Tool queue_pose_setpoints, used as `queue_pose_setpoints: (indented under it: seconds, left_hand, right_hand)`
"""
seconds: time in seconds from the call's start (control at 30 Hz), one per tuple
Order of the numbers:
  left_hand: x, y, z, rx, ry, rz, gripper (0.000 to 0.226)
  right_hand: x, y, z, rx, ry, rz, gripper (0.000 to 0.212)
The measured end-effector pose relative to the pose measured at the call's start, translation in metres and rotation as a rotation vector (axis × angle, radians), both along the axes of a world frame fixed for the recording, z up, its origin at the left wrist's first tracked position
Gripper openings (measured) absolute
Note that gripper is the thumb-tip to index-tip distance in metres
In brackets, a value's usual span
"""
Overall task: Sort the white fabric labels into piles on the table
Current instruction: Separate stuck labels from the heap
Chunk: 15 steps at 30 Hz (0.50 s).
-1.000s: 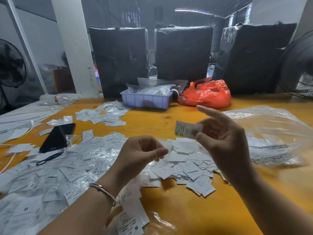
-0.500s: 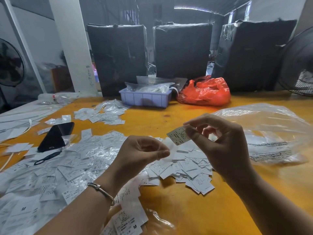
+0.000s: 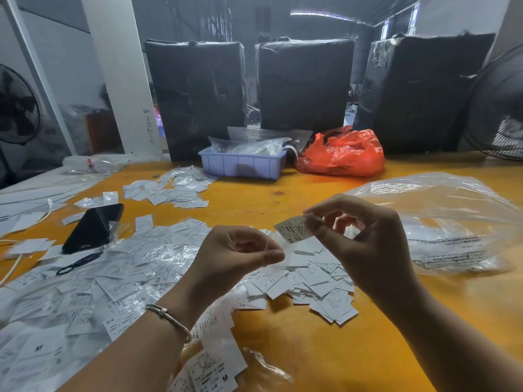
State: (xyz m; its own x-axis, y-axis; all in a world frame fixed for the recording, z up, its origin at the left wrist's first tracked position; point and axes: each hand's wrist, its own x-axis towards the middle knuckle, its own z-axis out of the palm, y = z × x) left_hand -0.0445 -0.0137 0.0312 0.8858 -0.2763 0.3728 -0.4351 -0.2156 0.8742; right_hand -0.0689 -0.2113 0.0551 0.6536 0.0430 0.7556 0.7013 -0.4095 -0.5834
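The right hand (image 3: 368,247) pinches a single white label (image 3: 294,229) between thumb and forefinger, lifted above the bench (image 3: 325,349) with its printed face and an "XS" size mark showing. The left hand (image 3: 235,256) is curled with thumb against forefinger just beside the label's lower corner, and seems to pinch a thin clear strip or sleeve there, though that is hard to make out. This looks like the reading step: the size is being checked before the label goes to a pile. The next move probably calls for matching that mark to the right heap and dropping the label flat on it without disturbing the neighbours. Directly beneath the hands lies a loose pile of labels (image 3: 311,287); a wider, messier spread (image 3: 85,292) mixed with crinkled clear wrappers covers the left side, and a smaller heap (image 3: 172,190) sits farther back. The labels are small, thin, limp rectangles, likely to slide and flutter. The bench top is smooth and yellow-orange. A glossy clear plastic bag (image 3: 441,222) lies to the right.
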Motion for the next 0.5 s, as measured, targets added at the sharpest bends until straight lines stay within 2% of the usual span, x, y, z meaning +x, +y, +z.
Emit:
queue_pose_setpoints:
  seconds: [0.27,0.4,0.5]
  left_hand:
    - [0.0025,0.0013,-0.0023,0.016,0.001,-0.027,0.026]
    - [0.0023,0.0017,-0.0023,0.027,0.008,-0.042,0.026]
    - [0.0024,0.0010,-0.0021,0.029,0.037,-0.057,0.027]
  right_hand:
    - [0.0012,-0.0032,-0.0004,0.003,0.069,0.048,0.022]
    - [0.0031,-0.0067,0.0012,0.034,0.113,0.090,0.014]
    - [0.0062,-0.0054,-0.0021,-0.034,0.147,0.077,0.020]
